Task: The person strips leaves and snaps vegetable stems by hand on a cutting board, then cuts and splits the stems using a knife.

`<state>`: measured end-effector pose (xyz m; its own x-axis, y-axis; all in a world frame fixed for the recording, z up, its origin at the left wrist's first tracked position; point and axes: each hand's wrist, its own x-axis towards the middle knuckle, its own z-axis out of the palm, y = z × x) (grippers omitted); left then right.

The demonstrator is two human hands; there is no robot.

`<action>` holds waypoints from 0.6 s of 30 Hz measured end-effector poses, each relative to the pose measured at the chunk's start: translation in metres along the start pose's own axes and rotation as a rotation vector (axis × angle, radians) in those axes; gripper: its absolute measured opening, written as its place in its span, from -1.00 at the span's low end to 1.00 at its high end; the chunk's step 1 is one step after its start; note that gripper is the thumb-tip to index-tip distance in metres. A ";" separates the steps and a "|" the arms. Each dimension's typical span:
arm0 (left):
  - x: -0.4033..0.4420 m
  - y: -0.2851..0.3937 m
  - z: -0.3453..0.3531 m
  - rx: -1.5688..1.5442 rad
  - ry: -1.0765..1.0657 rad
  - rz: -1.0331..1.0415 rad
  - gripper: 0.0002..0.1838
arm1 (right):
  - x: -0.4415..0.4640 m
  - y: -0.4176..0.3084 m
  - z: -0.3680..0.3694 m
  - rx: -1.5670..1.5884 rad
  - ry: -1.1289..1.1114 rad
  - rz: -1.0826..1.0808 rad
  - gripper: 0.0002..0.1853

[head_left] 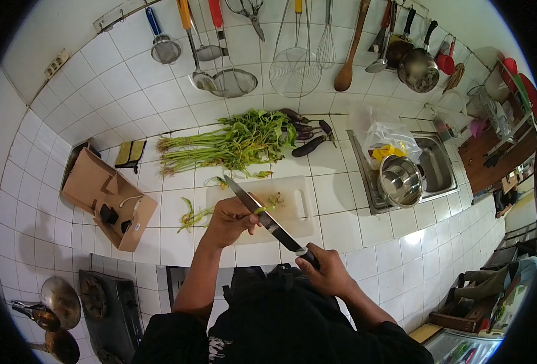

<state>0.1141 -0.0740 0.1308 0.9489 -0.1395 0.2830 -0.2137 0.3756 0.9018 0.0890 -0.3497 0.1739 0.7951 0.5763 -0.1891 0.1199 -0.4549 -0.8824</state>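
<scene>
My right hand [329, 270] is wrapped round the handle of a large kitchen knife [273, 227], whose blade slants up and left over the cutting board [302, 227]. Pinched in the fingers of my left hand [233, 219] is a short green vegetable stem [260, 210], close to the blade. Whether the blade touches the stem I cannot tell. Loose greens [189, 215] lie on the counter left of the board, and a few bits rest on the board. A big bunch of leafy greens [232, 142] spreads behind it, roots to the left.
Dark eggplants [310, 146] lie right of the greens. A steel pot [400, 181] and a plastic bag [396, 136] stand by the sink [435, 161]. An open cardboard box [108, 200] sits at left, near a folded cloth [130, 155]. Below it is a stove [108, 312].
</scene>
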 end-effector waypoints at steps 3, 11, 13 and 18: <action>0.000 0.008 0.003 0.034 -0.014 -0.012 -0.79 | 0.001 -0.003 0.001 0.001 0.016 -0.013 -0.72; -0.008 0.018 0.000 0.113 0.010 -0.137 -0.76 | 0.003 -0.003 0.002 0.036 0.014 -0.004 -0.74; -0.009 0.011 -0.006 0.164 -0.007 -0.118 -0.73 | 0.002 -0.002 0.004 0.028 0.016 -0.010 -0.74; -0.006 0.001 0.005 0.015 0.011 -0.049 -0.64 | 0.006 -0.008 0.000 -0.058 0.017 0.016 -0.76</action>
<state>0.1071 -0.0777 0.1320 0.9609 -0.1469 0.2348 -0.1703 0.3551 0.9192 0.0926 -0.3428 0.1796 0.8072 0.5571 -0.1952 0.1408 -0.5028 -0.8529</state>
